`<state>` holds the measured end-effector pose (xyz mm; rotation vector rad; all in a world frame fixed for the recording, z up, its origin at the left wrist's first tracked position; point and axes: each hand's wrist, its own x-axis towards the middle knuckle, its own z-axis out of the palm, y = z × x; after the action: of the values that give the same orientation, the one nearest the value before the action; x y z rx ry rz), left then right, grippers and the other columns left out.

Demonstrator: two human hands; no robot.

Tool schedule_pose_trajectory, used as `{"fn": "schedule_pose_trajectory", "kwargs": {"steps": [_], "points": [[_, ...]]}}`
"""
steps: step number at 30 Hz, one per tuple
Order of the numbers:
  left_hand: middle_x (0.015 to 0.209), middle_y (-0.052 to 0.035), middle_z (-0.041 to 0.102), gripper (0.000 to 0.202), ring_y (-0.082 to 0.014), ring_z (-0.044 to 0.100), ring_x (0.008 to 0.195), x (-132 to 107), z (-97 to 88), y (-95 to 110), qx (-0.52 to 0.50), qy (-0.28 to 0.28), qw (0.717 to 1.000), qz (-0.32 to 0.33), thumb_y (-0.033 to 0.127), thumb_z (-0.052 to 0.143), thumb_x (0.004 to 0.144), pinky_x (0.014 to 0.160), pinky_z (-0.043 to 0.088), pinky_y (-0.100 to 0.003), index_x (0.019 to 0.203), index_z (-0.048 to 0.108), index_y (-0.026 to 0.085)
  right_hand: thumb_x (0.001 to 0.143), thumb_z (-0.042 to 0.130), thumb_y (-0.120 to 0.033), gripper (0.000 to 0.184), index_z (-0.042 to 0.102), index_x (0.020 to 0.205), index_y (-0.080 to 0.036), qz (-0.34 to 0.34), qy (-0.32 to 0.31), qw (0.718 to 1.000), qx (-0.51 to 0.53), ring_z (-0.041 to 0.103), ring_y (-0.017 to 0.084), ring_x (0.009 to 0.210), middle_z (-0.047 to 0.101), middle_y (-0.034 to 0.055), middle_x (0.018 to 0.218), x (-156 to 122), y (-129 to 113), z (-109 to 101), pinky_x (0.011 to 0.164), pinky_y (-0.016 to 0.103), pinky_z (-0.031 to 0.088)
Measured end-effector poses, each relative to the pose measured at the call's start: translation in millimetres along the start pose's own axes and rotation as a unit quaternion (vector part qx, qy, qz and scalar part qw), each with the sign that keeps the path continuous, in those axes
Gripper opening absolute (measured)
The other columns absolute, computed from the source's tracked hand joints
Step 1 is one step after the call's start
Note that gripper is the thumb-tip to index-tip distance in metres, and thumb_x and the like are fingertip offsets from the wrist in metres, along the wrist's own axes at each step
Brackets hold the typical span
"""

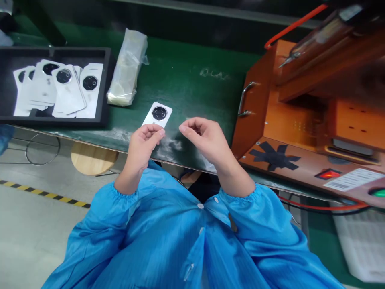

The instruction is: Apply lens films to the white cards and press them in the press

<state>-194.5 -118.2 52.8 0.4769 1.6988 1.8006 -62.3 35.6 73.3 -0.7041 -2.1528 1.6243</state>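
Observation:
My left hand (141, 143) is closed on a white phone back cover (149, 118), gripping its lower end between thumb and fingers. The cover has a black, many-sided camera plate near its top and slants up to the right over the bench. To the right of it, and apart from it, my right hand (208, 138) is pinched, thumb against fingertips. Whatever that pinch may hold is too small or hidden to make out. Several similar white covers (70, 94) lie overlapping in a black tray (104, 86) at the left.
A clear plastic-wrapped pale bundle (125, 68) lies beside the tray on the green bench (192, 80). At the right stands an orange machine (255, 104) with a metal handle, a red lit switch and a green button. Below the bench is a round wooden stool (93, 158).

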Motion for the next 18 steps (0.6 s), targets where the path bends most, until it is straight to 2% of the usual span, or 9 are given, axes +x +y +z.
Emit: {"fn": "schedule_pose_trajectory", "kwargs": {"steps": [4, 7, 8, 10, 12, 13, 15, 18], "points": [[0.085, -0.0032, 0.076, 0.025, -0.0139, 0.065, 0.072, -3.3, -3.7, -5.8, 0.008, -0.01, 1.0, 0.012, 0.043, 0.085, 0.082, 0.069, 0.055, -0.028, 0.09, 0.074, 0.023, 0.085, 0.08, -0.066, 0.047, 0.072, 0.082, -0.019, 0.013, -0.024, 1.0, 0.011, 0.047, 0.014, 0.062, 0.063, 0.0009, 0.071, 3.9, -6.0, 13.0, 0.057, 0.028, 0.036], [0.105, -0.0082, 0.081, 0.032, -0.0216, 0.073, 0.092, -2.4, -19.6, -6.3, 0.128, -0.011, 0.989, 0.068, 0.049, 0.078, 0.091, 0.083, 0.059, -0.036, 0.11, 0.076, 0.023, 0.085, 0.08, -0.055, 0.037, 0.07, 0.079, -0.02, 0.016, -0.009, 1.0, 0.019, 0.047, 0.014, 0.061, 0.062, 0.0001, 0.069, 10.9, -5.5, 17.2, 0.056, 0.028, 0.035], [0.12, -0.0103, 0.081, 0.036, -0.0256, 0.073, 0.106, -1.4, -27.8, -5.9, 0.207, -0.007, 0.973, 0.101, 0.049, 0.073, 0.095, 0.093, 0.059, -0.04, 0.121, 0.076, 0.024, 0.085, 0.08, -0.052, 0.035, 0.069, 0.078, -0.02, 0.019, 0.007, 1.0, 0.02, 0.046, 0.013, 0.061, 0.061, -0.0003, 0.068, 15.8, -4.2, 17.4, 0.056, 0.028, 0.035], [0.15, -0.0096, 0.07, 0.041, -0.0339, 0.061, 0.139, -0.3, -44.8, -6.4, 0.381, -0.007, 0.911, 0.161, 0.045, 0.063, 0.101, 0.114, 0.048, -0.052, 0.138, 0.071, 0.029, 0.086, 0.079, -0.046, 0.031, 0.068, 0.076, -0.02, 0.033, 0.032, 0.999, 0.021, 0.043, 0.012, 0.059, 0.057, -0.0017, 0.066, 29.8, 0.5, 17.2, 0.055, 0.027, 0.032], [0.163, -0.0042, 0.06, 0.042, -0.0382, 0.043, 0.158, -2.6, -57.2, -10.3, 0.505, -0.029, 0.842, 0.186, 0.043, 0.058, 0.104, 0.126, 0.033, -0.06, 0.143, 0.07, 0.033, 0.088, 0.079, -0.041, 0.031, 0.064, 0.072, -0.02, 0.054, 0.028, 0.998, 0.026, 0.037, 0.011, 0.056, 0.051, -0.0033, 0.062, 46.9, 6.9, 17.8, 0.054, 0.027, 0.028], [0.163, -0.0034, 0.06, 0.042, -0.0394, 0.039, 0.16, -5.6, -60.3, -13.8, 0.538, -0.039, 0.82, 0.191, 0.045, 0.059, 0.104, 0.127, 0.029, -0.062, 0.143, 0.07, 0.034, 0.089, 0.08, -0.04, 0.032, 0.062, 0.07, -0.02, 0.065, 0.016, 0.997, 0.029, 0.034, 0.01, 0.055, 0.048, -0.0042, 0.061, 55.3, 10.2, 18.8, 0.053, 0.028, 0.026], [0.161, -0.005, 0.062, 0.046, -0.0409, 0.042, 0.159, -14.5, -60.3, -22.6, 0.562, -0.041, 0.802, 0.199, 0.053, 0.063, 0.102, 0.127, 0.029, -0.062, 0.143, 0.07, 0.033, 0.091, 0.08, -0.037, 0.034, 0.06, 0.068, -0.02, 0.078, -0.011, 0.997, 0.024, 0.031, 0.01, 0.053, 0.045, -0.0053, 0.059, 69.0, 15.7, 22.1, 0.052, 0.028, 0.024], [0.163, -0.0074, 0.06, 0.054, -0.0406, 0.044, 0.158, -27.7, -52.2, -34.8, 0.562, -0.014, 0.799, 0.213, 0.058, 0.066, 0.1, 0.126, 0.03, -0.061, 0.147, 0.067, 0.031, 0.093, 0.08, -0.032, 0.031, 0.063, 0.071, -0.019, 0.069, -0.042, 0.996, -0.024, 0.035, 0.01, 0.054, 0.047, -0.0048, 0.059, 80.9, 19.3, 27.9, 0.054, 0.029, 0.028]]}}
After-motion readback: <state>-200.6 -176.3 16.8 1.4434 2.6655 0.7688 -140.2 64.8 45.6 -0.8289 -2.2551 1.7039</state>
